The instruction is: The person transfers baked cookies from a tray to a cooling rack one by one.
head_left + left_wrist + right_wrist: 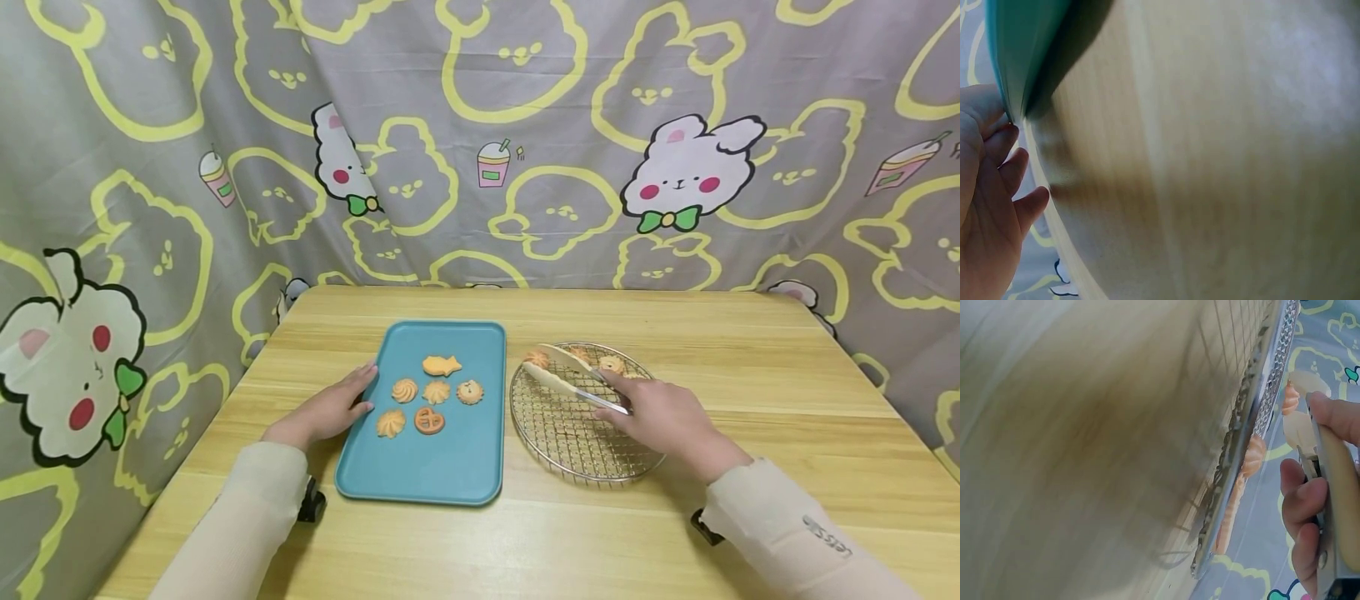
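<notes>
My right hand grips a pair of metal tongs with pale tips, slanting over the left part of a round wire rack. A ridged cookie shows between the tong tips. In the right wrist view, the fingers curl round the tongs beside the rack's rim. On the left, my left hand rests against the left edge of a blue tray. Its fingers are loosely bent at the tray's edge in the left wrist view.
The tray holds several cookies: a fish-shaped one, a pretzel-shaped one, a swirl and others. More cookies lie at the rack's far side, including a round one. A patterned curtain hangs behind the wooden table.
</notes>
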